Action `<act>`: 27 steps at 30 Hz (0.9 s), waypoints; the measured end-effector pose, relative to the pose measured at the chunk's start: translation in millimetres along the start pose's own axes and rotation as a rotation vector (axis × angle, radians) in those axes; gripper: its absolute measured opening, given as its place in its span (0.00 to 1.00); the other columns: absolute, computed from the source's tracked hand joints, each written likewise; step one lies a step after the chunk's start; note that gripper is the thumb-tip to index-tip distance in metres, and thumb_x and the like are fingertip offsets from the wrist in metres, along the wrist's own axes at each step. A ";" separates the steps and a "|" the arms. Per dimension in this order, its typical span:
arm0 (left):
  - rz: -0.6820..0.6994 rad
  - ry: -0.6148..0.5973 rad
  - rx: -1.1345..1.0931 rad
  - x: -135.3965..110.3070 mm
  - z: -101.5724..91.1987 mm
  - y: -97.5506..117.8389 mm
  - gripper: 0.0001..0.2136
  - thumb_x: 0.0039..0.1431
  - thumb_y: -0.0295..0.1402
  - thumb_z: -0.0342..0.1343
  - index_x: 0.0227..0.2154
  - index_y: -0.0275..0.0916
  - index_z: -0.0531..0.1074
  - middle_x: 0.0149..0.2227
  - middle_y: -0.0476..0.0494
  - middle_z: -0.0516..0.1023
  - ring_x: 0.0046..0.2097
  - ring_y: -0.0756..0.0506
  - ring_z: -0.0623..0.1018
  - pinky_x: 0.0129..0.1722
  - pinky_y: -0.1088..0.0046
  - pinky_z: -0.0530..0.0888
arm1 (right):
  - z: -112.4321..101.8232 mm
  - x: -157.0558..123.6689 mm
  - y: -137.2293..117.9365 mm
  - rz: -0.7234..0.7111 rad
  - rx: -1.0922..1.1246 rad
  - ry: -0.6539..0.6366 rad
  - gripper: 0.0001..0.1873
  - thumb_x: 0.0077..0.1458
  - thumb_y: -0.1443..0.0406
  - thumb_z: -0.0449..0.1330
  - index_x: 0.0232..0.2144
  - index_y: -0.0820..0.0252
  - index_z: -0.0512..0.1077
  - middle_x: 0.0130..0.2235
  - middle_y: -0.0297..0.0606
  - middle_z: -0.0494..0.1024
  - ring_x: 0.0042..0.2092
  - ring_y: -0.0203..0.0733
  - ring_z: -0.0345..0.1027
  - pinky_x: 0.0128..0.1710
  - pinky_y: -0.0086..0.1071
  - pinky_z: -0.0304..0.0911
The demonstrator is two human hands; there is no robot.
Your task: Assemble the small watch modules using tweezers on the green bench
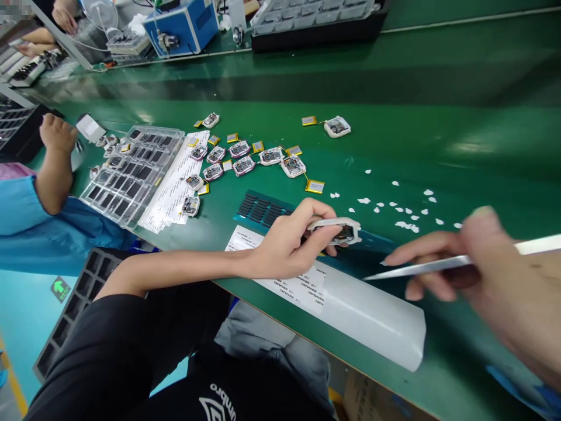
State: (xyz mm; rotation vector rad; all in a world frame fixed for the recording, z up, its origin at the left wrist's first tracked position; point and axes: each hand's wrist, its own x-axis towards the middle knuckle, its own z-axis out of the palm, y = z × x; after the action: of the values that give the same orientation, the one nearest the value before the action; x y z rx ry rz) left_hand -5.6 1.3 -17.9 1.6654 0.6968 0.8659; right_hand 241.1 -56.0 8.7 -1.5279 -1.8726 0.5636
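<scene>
A small, rounded white casing, just right of the frame's center, is held up at a tilt and seen almost edge-on, its long side running left to right; it is open, with dark and metallic electronic parts visible inside the pale rim, and its left portion is partly covered. At the right of the frame, slim silver metal tweezers lie nearly level, their fine tip pointing left, below the casing and apart from it.
</scene>
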 end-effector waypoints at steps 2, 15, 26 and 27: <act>-0.033 -0.003 -0.047 1.6 0.2 -2.7 0.14 0.76 0.47 0.50 0.44 0.42 0.60 0.34 0.47 0.81 0.32 0.51 0.83 0.32 0.76 0.76 | 1.7 6.1 -10.6 0.179 0.234 -0.279 0.33 0.75 0.43 0.45 0.31 0.49 0.81 0.22 0.33 0.77 0.26 0.40 0.76 0.25 0.30 0.72; -0.020 -0.037 0.108 0.2 -0.8 3.6 0.12 0.75 0.47 0.48 0.45 0.43 0.60 0.35 0.50 0.74 0.30 0.52 0.76 0.32 0.74 0.72 | 17.7 16.2 -20.3 0.398 0.449 -0.713 0.39 0.51 0.24 0.55 0.23 0.45 0.84 0.36 0.47 0.86 0.34 0.50 0.83 0.29 0.38 0.81; -0.050 -0.016 0.098 2.8 -1.3 9.7 0.12 0.73 0.46 0.50 0.43 0.42 0.62 0.32 0.51 0.75 0.29 0.52 0.77 0.29 0.75 0.71 | 22.3 22.4 -16.1 0.377 0.642 -0.754 0.36 0.54 0.27 0.58 0.23 0.45 0.83 0.34 0.46 0.86 0.37 0.50 0.85 0.39 0.38 0.83; -0.060 -0.020 0.098 3.1 -1.1 9.4 0.12 0.73 0.46 0.51 0.43 0.42 0.63 0.30 0.53 0.74 0.28 0.52 0.77 0.28 0.76 0.70 | 21.8 23.2 -15.7 0.373 0.644 -0.747 0.36 0.54 0.27 0.58 0.22 0.45 0.83 0.34 0.46 0.86 0.37 0.50 0.85 0.38 0.38 0.83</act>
State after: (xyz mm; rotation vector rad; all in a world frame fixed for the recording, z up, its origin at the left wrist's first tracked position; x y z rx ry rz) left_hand -4.7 2.1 -8.0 1.7286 0.7820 0.7830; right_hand 212.1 -35.5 9.2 -1.2930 -1.6018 1.9092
